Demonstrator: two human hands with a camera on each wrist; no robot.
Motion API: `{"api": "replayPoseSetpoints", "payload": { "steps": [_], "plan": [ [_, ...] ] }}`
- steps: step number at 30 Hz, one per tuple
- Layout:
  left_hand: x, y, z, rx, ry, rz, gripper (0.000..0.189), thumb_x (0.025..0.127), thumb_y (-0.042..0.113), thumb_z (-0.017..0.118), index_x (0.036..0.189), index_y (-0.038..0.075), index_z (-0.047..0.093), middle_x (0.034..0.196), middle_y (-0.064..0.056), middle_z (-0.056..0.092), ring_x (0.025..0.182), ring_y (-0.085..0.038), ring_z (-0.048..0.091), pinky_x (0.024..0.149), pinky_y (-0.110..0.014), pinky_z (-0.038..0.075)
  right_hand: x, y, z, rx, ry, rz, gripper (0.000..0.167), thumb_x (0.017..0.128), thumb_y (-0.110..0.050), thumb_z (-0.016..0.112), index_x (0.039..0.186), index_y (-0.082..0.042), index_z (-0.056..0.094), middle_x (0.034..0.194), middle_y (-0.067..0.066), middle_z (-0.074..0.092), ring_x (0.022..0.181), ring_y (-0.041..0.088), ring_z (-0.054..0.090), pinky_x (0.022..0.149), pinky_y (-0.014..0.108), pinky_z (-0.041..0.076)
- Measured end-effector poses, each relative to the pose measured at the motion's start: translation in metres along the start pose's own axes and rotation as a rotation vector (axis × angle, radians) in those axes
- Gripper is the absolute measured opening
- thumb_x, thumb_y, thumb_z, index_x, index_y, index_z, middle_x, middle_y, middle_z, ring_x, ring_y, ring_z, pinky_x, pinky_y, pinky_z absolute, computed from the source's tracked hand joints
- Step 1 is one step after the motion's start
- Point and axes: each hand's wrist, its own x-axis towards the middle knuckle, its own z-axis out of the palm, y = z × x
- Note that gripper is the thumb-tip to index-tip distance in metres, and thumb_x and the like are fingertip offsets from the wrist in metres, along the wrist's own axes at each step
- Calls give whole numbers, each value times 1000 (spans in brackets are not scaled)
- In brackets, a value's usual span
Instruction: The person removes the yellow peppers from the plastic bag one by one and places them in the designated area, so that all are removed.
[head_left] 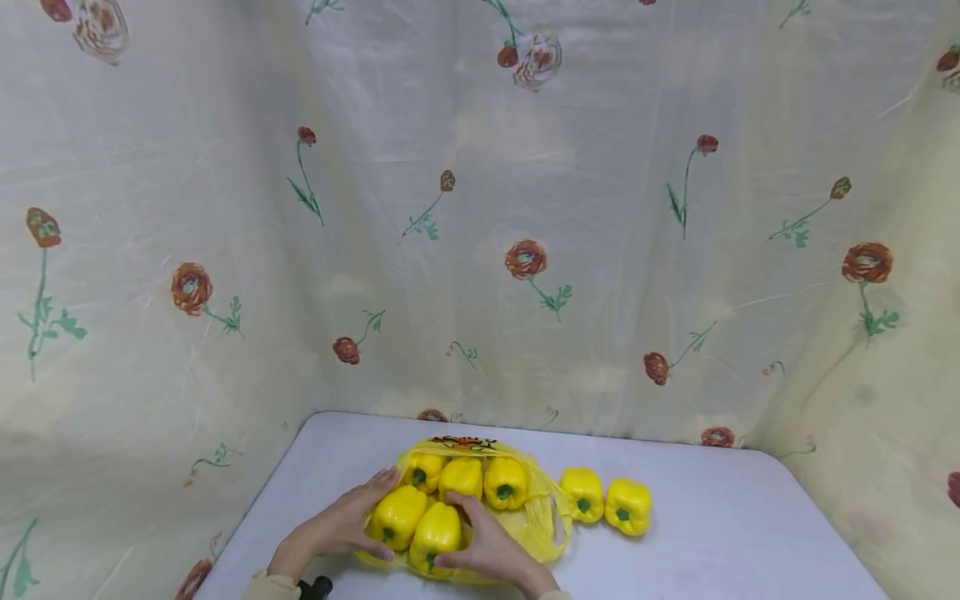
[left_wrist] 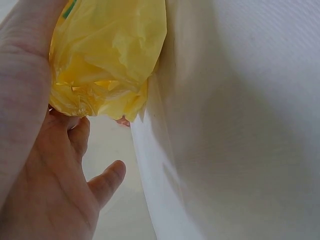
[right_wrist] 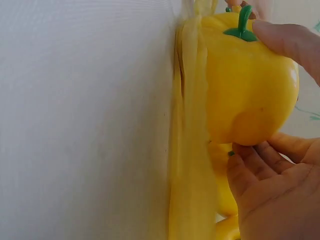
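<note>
Right hand (head_left: 489, 543) grips glossy, blocky pepper (head_left: 437, 530) against crinkled bag (head_left: 534, 527), toward worktop's (head_left: 712, 533) left edge; left hand (head_left: 347, 520) seemingly cups another pepper (head_left: 400, 513).

Site: a small curtained-off space; whether it lay in a home, lab or workshop could not be told. Evidence, from the head view: cloth (head_left: 465, 108) hung behind a table (head_left: 712, 529) and along both its sides, closing off the view beyond. The cloth was pale, creased and slightly shiny, printed with red-brown and green flowers (head_left: 526, 259). The table had a plain white top with rounded far corners; its far edge lay close to the cloth.
</note>
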Motion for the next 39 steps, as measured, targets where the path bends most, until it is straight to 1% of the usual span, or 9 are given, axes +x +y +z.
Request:
{"api": "replayPoseSetpoints", "payload": {
  "steps": [3, 6, 9, 12, 19, 27, 39],
  "plan": [
    [1, -1, 1, 4, -3, -6, 119, 67, 59, 78, 156, 15, 13, 163, -7, 12, 149, -35, 12, 116, -64, 15, 1, 3, 2, -6, 3, 14, 87, 75, -43, 80, 145, -12, 39, 143, 7, 46, 131, 27, 46, 110, 49, 40],
    [1, -1, 2, 6, -7, -16, 119, 66, 60, 78, 156, 16, 13, 163, -7, 11, 149, -35, 13, 116, -64, 16, 1, 4, 4, 4, -4, 65, 85, 74, -45, 81, 143, -14, 42, 143, 8, 47, 129, 27, 47, 108, 50, 41],
    [2, -2, 3, 10, -6, -19, 120, 66, 61, 78, 156, 16, 13, 163, -8, 12, 149, -35, 13, 116, -64, 16, 1, 4, 5, 26, -26, 109, 86, 73, -44, 82, 143, -14, 42, 145, 11, 46, 129, 29, 47, 108, 53, 40],
    [2, -2, 2, 11, 0, -13, 120, 66, 61, 78, 156, 16, 13, 163, -8, 12, 149, -35, 14, 116, -64, 16, 0, 4, 5, 46, -46, 133, 88, 73, -41, 82, 144, -12, 40, 146, 13, 45, 130, 30, 46, 109, 56, 38],
    [0, -3, 0, 18, -1, 13, 119, 67, 59, 79, 156, 14, 14, 163, -8, 11, 149, -34, 13, 117, -63, 16, 1, 6, 6, 84, -60, 142, 89, 74, -40, 82, 146, -12, 38, 146, 12, 45, 131, 28, 46, 108, 56, 38],
    [1, -2, 0, 14, -6, 5, 119, 67, 59, 79, 156, 13, 14, 163, -9, 11, 149, -35, 13, 117, -63, 16, 2, 9, 7, 90, -62, 146, 89, 74, -39, 82, 145, -12, 38, 145, 12, 45, 129, 28, 47, 108, 56, 38],
    [0, 2, -1, 11, -6, -7, 119, 67, 58, 79, 156, 13, 14, 163, -9, 12, 149, -35, 13, 117, -63, 15, 4, 11, 7, 87, -68, 141, 88, 74, -39, 82, 146, -12, 38, 146, 12, 45, 131, 29, 46, 108, 57, 37]
  ]
}}
